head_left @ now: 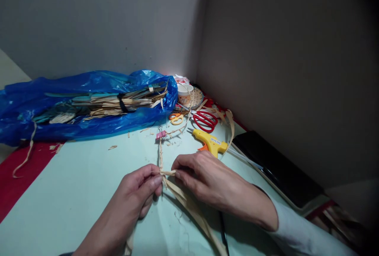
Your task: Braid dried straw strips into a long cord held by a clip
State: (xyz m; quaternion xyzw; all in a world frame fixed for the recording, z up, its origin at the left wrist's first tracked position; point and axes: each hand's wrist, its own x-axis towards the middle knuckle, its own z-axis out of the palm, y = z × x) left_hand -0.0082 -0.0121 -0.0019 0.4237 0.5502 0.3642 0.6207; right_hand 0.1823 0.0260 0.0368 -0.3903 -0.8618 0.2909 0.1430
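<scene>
My left hand (136, 192) and my right hand (204, 179) meet over the pale green table, both pinching a bundle of tan straw strips (189, 206). The strips trail from the pinch toward the lower right. One thin strip runs up from the hands to a pink binder clip (161, 134) lying on the table. My left thumb and forefinger press the strips at their crossing; my right fingers hold a short folded end beside them.
A yellow glue gun (211, 142) lies just beyond my right hand. Red scissors (205, 120), small orange scissors (176, 118), a paper cup (185, 94) and a woven basket sit in the corner. A blue plastic bag (89, 106) of straw strips lies left. A black tablet (275, 165) rests along the right wall.
</scene>
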